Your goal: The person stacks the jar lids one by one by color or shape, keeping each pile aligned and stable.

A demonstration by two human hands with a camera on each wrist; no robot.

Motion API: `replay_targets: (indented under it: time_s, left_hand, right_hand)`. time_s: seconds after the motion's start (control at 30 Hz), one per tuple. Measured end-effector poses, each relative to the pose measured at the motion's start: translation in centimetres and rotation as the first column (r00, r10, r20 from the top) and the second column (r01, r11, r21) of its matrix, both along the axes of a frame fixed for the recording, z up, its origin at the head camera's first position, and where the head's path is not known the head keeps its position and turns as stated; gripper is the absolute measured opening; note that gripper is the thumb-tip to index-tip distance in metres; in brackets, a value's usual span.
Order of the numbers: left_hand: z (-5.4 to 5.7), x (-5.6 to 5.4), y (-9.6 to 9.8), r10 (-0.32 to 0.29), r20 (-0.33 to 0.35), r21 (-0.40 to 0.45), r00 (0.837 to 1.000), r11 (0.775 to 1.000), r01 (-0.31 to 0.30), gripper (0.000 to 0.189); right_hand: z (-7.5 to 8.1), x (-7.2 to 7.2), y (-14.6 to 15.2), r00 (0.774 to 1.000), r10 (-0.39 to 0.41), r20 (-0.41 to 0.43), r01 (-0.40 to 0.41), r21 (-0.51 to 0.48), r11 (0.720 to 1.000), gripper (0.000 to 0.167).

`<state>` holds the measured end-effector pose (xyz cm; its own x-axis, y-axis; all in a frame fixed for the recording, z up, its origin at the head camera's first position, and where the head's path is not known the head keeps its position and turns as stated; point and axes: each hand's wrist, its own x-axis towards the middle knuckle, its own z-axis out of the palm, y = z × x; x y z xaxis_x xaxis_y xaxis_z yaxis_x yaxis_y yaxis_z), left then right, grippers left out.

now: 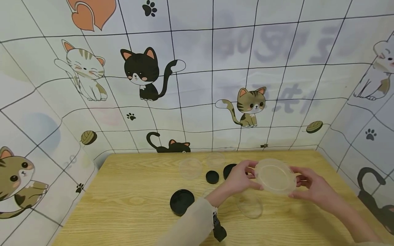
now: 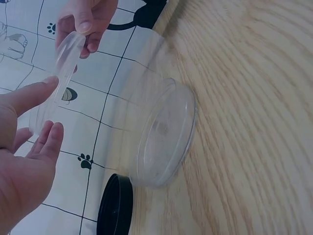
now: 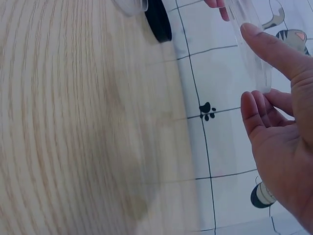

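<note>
Both hands hold a round, translucent plastic lid (image 1: 275, 176) above the right part of the table, its flat face turned up toward the head camera. My left hand (image 1: 240, 177) grips its left edge, thumb on one side and fingers on the other. At the right edge, my right hand (image 1: 309, 184) pinches it between thumb and fingers. The left wrist view has the lid (image 2: 68, 56) almost edge-on between the hands. Below it on the table lies a clear round dish (image 1: 250, 206), and a black lid (image 1: 230, 170) is partly hidden behind the left hand.
A large black lid (image 1: 182, 202) and a small black lid (image 1: 212, 177) lie on the wooden table (image 1: 132, 198). Farther back are two clear round pieces, one larger (image 1: 191, 168) and one smaller (image 1: 216, 159). A cat-patterned curtain (image 1: 197, 102) stands behind the table.
</note>
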<state>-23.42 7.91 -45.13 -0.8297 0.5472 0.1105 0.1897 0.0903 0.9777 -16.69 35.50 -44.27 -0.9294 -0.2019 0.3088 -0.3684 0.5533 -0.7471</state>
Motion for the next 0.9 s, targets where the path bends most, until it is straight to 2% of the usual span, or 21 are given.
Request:
replay_targets:
  time_s: [0.27, 0.43, 0.73, 0.9]
  left_hand:
    - [1.0, 0.9, -3.2, 0.022, -0.017, 0.043, 1.000, 0.999, -0.022, 0.081]
    - [1.2, 1.6, -4.9, 0.003, -0.012, 0.078, 1.000, 0.997, -0.002, 0.086]
    - [1.2, 3.8, -8.4, 0.018, -0.021, 0.120, 1.000, 0.993, -0.015, 0.085]
    - [0.7, 5.2, -10.0, 0.050, -0.003, 0.092, 0.999, 0.994, -0.050, 0.084]
  right_hand:
    - [0.5, -0.6, -2.8, 0.991, 0.092, -0.099, -0.097, -0.045, 0.994, 0.083]
    - [0.5, -0.3, -4.5, 0.979, 0.125, -0.159, -0.136, -0.065, 0.989, 0.086]
    - [0.1, 0.9, -7.8, 0.976, 0.150, -0.155, -0.166, -0.091, 0.982, 0.090]
    - [-0.8, 1.7, -9.3, 0.971, 0.168, -0.173, -0.188, -0.106, 0.977, 0.091]
